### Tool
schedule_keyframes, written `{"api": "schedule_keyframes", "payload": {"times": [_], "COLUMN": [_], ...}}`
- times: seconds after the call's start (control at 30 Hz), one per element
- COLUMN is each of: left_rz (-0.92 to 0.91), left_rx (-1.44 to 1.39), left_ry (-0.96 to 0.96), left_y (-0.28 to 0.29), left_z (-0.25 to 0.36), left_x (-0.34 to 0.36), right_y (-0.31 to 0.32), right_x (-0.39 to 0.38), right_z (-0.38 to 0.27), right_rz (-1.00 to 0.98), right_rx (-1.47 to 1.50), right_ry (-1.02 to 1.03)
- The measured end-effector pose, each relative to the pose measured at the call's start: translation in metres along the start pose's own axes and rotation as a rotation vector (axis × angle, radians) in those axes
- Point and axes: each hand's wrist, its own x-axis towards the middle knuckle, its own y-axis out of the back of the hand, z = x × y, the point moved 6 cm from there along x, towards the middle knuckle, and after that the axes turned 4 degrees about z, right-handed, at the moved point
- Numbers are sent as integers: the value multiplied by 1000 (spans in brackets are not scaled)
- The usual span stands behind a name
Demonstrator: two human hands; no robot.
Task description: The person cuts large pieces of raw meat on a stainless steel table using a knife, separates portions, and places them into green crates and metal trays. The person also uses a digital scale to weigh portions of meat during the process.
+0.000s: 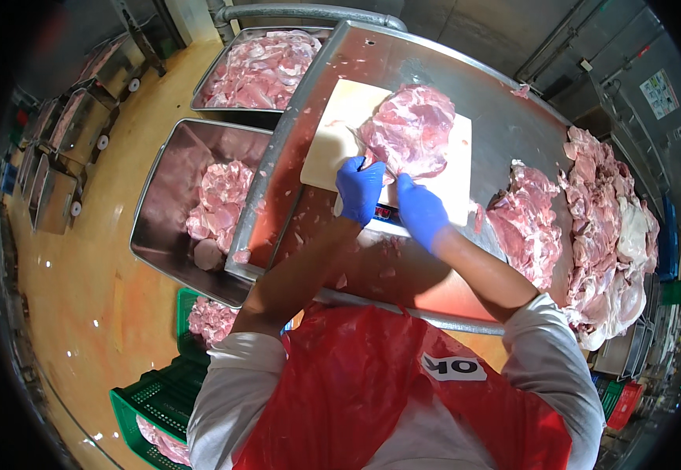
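A large slab of raw pink meat (411, 129) lies on a white board (329, 129), which rests on a scale with a small lit display (384, 212). My left hand (359, 188), in a blue glove, is closed on the slab's near left edge. At its near edge, my right hand (423, 210), gloved too, pinches the meat beside the left one. The undersides of both hands are hidden, so some fingers do not show. On the metal table (481, 86), a pile of raw meat (527, 227) sits right of the board.
Left of the table stand a deep metal bin (160, 204) with some meat and a full metal tub (262, 70). Green crates (160, 399) with meat are at lower left. A larger meat heap (603, 227) lies far right. Wheeled carts (66, 129) line the left.
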Motion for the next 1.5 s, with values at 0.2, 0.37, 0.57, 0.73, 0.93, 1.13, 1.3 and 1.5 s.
{"api": "schedule_keyframes", "payload": {"times": [0.2,0.37,0.57,0.73,0.93,1.13,1.3,1.5], "left_rz": [-255,-462,-466,-394,-405,-436,-518,-583], "left_rx": [203,68,-532,-409,-295,-298,-188,-117], "left_ry": [-508,-488,112,302,115,175,0,225], "left_y": [13,29,21,14,30,39,60,63], "left_z": [9,9,13,-17,-14,-17,-15,-13], "left_x": [6,-12,-60,-52,-44,-43,-28,-34], "right_y": [5,0,23,26,21,-16,-12,28], "right_x": [-3,-73,-78,-1,18,-42,-92,-92], "right_z": [-4,56,26,-21,-31,12,54,10], "right_rz": [-129,-187,-64,4,-37,-191,-284,-175], "right_rx": [-38,-151,57,170,46,-149,-215,-87], "right_ry": [-36,10,-5,-53,-116,-73,-51,-90]}}
